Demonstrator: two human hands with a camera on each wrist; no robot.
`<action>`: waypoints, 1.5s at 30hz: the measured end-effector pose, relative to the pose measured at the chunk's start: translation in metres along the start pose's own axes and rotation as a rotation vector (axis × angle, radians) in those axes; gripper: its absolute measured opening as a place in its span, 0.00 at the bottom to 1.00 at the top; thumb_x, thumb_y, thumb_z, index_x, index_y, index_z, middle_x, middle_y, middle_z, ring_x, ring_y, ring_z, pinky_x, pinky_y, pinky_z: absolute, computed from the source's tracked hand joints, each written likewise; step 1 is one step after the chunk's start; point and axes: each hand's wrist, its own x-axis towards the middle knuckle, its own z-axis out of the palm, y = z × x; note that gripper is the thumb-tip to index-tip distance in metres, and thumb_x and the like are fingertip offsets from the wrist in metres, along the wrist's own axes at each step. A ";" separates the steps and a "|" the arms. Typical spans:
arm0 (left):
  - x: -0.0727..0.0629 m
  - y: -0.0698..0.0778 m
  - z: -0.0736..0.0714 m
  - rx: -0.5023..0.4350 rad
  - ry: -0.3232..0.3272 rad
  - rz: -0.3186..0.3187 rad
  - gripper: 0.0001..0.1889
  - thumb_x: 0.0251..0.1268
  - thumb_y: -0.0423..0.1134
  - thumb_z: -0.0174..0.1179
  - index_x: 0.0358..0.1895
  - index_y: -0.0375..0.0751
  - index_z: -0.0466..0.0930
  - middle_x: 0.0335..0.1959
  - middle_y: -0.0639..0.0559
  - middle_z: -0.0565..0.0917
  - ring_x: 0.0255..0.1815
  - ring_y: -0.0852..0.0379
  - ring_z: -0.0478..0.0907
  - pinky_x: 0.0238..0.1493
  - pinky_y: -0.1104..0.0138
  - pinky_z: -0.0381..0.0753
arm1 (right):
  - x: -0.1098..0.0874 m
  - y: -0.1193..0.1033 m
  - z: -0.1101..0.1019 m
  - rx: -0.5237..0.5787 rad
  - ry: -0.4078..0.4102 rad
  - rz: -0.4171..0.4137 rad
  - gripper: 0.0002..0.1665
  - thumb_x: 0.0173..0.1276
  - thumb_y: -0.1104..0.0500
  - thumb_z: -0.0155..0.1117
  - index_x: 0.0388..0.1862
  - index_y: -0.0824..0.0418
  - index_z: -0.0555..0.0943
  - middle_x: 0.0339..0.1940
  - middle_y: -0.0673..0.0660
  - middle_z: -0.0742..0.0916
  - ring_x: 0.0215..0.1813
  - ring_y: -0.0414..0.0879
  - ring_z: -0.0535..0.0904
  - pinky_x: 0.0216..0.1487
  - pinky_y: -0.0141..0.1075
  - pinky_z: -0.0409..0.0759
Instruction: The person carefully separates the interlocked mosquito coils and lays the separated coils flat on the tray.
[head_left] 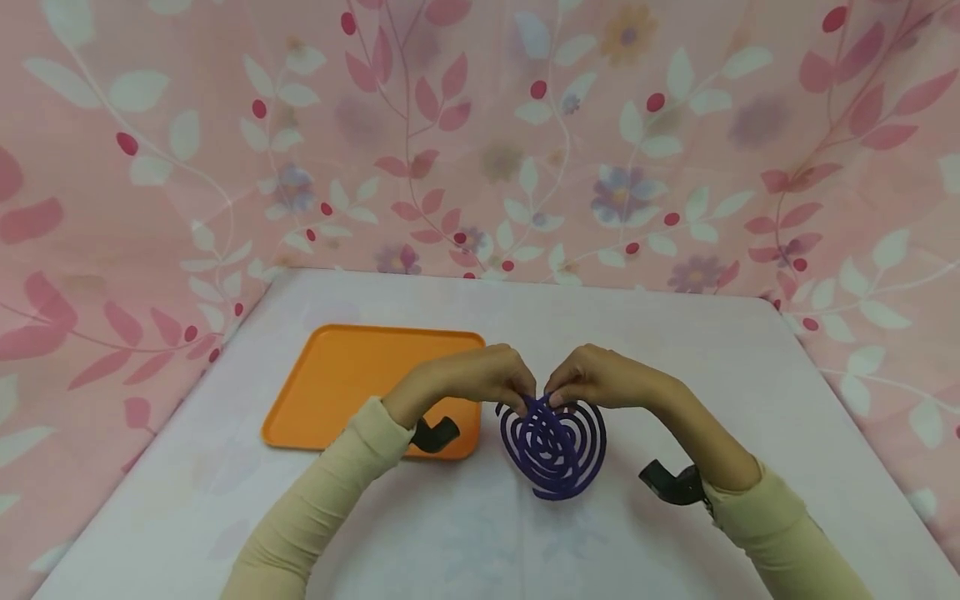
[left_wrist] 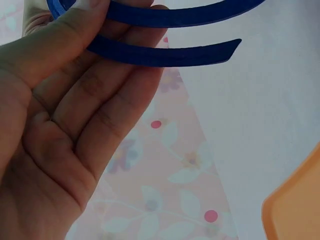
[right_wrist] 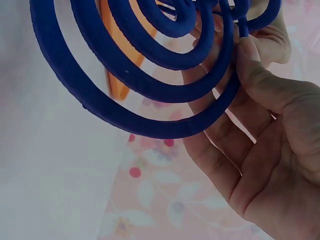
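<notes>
A dark blue, flat-stranded spiral coil point(head_left: 555, 495) hangs above the table between my two hands, its rings folded over one another. My left hand point(head_left: 489, 375) pinches its upper left part between thumb and fingers. With the right hand point(head_left: 602, 377) I pinch the upper right part, close beside the left. In the left wrist view, one cut end of the coil point(left_wrist: 170, 59) sticks out past the fingers. The right wrist view shows several curved rings of the coil point(right_wrist: 165, 130) hanging from the thumb and fingertips.
An orange tray point(head_left: 367, 367) lies on the white table point(head_left: 480, 542), left of the coil and partly behind my left arm. Black curved pieces point(head_left: 435, 435) are at both wrists. Floral pink fabric point(head_left: 480, 150) stands around the back and sides.
</notes>
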 end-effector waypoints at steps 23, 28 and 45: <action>-0.004 -0.003 -0.007 -0.134 -0.022 -0.015 0.03 0.57 0.33 0.61 0.29 0.38 0.83 0.24 0.52 0.84 0.25 0.60 0.79 0.32 0.73 0.80 | -0.002 0.002 -0.006 0.068 0.025 0.011 0.09 0.65 0.62 0.58 0.28 0.58 0.83 0.18 0.50 0.78 0.20 0.36 0.68 0.22 0.27 0.69; -0.005 -0.004 -0.009 -0.151 -0.014 -0.022 0.04 0.58 0.33 0.61 0.28 0.38 0.83 0.22 0.51 0.83 0.25 0.56 0.79 0.30 0.70 0.80 | -0.004 0.005 -0.007 0.076 0.056 0.023 0.09 0.65 0.62 0.58 0.28 0.58 0.83 0.18 0.50 0.79 0.21 0.35 0.68 0.22 0.27 0.69; 0.002 -0.004 0.003 -0.310 -0.104 0.031 0.05 0.55 0.31 0.63 0.35 0.35 0.84 0.30 0.49 0.85 0.29 0.62 0.82 0.36 0.69 0.82 | 0.001 0.004 -0.007 0.199 -0.213 -0.040 0.06 0.63 0.62 0.61 0.34 0.62 0.83 0.26 0.53 0.83 0.28 0.39 0.75 0.32 0.33 0.79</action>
